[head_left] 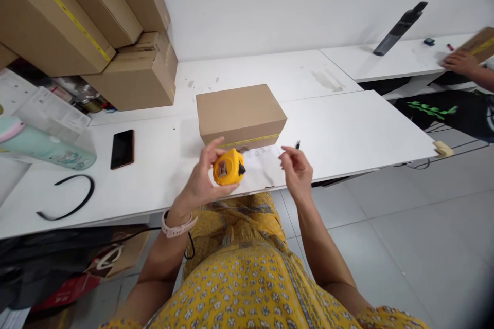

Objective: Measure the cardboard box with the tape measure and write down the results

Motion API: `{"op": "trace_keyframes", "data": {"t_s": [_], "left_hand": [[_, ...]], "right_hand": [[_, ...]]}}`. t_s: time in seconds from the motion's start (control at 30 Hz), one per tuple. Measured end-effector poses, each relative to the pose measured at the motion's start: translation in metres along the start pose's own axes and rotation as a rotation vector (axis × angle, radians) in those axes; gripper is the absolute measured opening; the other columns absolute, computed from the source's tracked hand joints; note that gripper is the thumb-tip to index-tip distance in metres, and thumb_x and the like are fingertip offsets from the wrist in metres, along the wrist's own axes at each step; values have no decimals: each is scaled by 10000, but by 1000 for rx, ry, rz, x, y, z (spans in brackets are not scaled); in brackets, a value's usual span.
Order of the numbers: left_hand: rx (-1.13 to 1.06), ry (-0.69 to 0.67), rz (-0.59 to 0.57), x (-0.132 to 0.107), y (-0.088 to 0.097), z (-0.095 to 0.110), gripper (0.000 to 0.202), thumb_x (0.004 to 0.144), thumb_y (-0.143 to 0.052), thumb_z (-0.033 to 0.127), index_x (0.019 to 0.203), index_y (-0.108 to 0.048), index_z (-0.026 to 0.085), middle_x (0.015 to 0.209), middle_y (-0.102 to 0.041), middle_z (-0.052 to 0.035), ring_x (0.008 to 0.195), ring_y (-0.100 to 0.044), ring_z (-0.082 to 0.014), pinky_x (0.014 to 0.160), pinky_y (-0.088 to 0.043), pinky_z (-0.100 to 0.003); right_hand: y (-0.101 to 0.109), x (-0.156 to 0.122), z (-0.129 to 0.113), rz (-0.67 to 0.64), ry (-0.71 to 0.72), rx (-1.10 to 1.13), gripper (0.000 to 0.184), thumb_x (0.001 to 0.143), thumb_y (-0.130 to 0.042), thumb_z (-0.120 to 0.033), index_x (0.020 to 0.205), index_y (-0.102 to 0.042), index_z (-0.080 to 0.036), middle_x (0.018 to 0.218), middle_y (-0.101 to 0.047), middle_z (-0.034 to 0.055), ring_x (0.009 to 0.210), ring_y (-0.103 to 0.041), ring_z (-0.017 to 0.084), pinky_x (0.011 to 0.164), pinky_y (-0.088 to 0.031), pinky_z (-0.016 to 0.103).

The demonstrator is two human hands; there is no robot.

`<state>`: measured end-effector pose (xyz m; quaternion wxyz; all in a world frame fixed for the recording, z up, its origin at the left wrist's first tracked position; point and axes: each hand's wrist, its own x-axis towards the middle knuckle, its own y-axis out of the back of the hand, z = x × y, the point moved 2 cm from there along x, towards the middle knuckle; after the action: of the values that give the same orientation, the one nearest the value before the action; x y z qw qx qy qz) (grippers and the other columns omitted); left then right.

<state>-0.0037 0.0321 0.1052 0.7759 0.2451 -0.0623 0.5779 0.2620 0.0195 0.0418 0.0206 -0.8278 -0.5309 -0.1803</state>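
My left hand (204, 175) is wrapped round a yellow tape measure (228, 167) with a black catch, held above the table's front edge. No drawn-out blade can be made out. My right hand (298, 172) hovers to the right with its fingers curled together, close to the right edge of a white paper (260, 164) with printed or written lines. Whether anything is between those fingers is hidden. The dark end of a pen (298, 144) shows just behind the knuckles; I cannot tell if it is held. Behind both hands sits a closed cardboard box (241, 110) with yellow tape along its front.
Stacked cardboard boxes (135, 74) fill the back left of the white table (347, 128). A phone (122, 149), a black strip (83, 198) and a mint bottle (50, 146) lie at left. Far right, another person's hand (461, 63) touches a box (480, 43), near a dark upright bottle (399, 31).
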Motion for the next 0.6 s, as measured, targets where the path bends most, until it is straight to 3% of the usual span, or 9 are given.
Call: {"op": "trace_keyframes", "data": {"t_s": [0.07, 0.13, 0.27, 0.37, 0.43, 0.5, 0.6], "left_hand": [[25, -59, 147, 24, 13, 6, 981, 566, -972, 289, 1420, -491, 285, 1146, -659, -55, 1061, -684, -267, 957, -567, -437], [89, -109, 259, 50, 25, 7, 904, 569, -973, 310, 1357, -533, 257, 1170, -637, -51, 1110, -668, -272, 997, -548, -440], [309, -144, 268, 101, 37, -7, 667, 687, -895, 276, 1272, -581, 210, 1197, -619, -65, 1161, -637, -282, 1068, -500, -464], [387, -134, 183, 130, 39, -30, 576, 707, -865, 257, 1221, -614, 191, 1180, -632, -81, 1148, -634, -302, 1087, -484, -504], [428, -126, 125, 141, 38, -43, 547, 701, -852, 247, 1202, -638, 186, 1174, -648, -91, 1166, -626, -330, 1103, -463, -548], [453, -158, 140, 139, 31, -49, 502, 702, -839, 242, 1171, -666, 190, 1208, -661, -99, 1238, -591, -360, 1145, -411, -588], [410, -277, 273, 109, 2, -48, 360, 792, -772, 253, 1138, -686, 207, 1273, -672, -89, 1303, -567, -341, 1187, -369, -579]], "right_hand": [[18, 17, 25, 223, -101, -189, 331, 939, -548, -516, 1032, -671, -223, 814, -640, 24, 723, -577, 184, 715, -487, 344], [33, 33, 48, 283, -205, -432, 358, 929, -536, -513, 1072, -639, -202, 840, -653, 46, 782, -596, 218, 786, -479, 380], [37, 49, 76, 52, -344, -777, 509, 890, -603, -541, 1249, -566, -182, 1018, -700, 140, 1008, -626, 325, 871, -462, 458], [32, 52, 84, -84, -322, -868, 445, 892, -622, -405, 1272, -575, -178, 1137, -696, 193, 1059, -633, 337, 882, -466, 453], [32, 54, 86, -103, -293, -833, 357, 904, -564, -300, 1234, -614, -175, 1092, -710, 181, 988, -656, 306, 884, -470, 441], [37, 55, 87, -67, -290, -682, 326, 895, -528, -282, 1173, -656, -170, 948, -722, 135, 883, -667, 276, 867, -486, 436], [49, 52, 83, 3, -341, -159, 354, 859, -542, -366, 1118, -681, -171, 784, -708, 65, 770, -673, 247, 807, -536, 436]]}}
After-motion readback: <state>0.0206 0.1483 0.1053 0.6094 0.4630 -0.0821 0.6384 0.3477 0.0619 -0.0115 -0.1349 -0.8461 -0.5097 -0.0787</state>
